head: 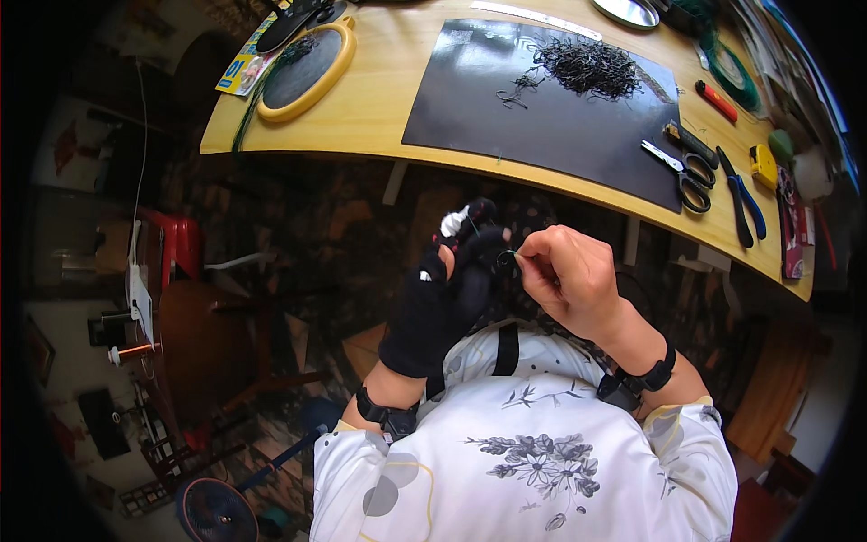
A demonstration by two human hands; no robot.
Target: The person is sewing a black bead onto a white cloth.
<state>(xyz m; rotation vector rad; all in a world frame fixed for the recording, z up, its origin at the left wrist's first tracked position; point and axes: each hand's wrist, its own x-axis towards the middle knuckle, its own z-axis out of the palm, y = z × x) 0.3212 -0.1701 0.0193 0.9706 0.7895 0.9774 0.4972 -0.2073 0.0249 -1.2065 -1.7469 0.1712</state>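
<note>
My left hand [450, 284] wears a black fingerless glove, with white wrapping on a finger. A thin green line [474, 226] stretches across its curled fingers; where it is gripped is hard to see in the dark. Just to the right, my bare right hand [569, 278] pinches a small curved fish hook [503, 257] between thumb and forefinger, a bit of green showing at the fingertips. Both hands are over my lap, below the table's front edge. On a dark mat [474, 101] in front lies a heap of black fish hooks [589, 68], a few lying apart to its left.
Scissors [684, 176], a utility knife [691, 144], blue-handled pliers [742, 196], a yellow tape measure [763, 167] and a red lighter [716, 101] lie at the table's right. A yellow-rimmed round tray [305, 74] with green lines is at left. A fan [217, 511] stands lower left.
</note>
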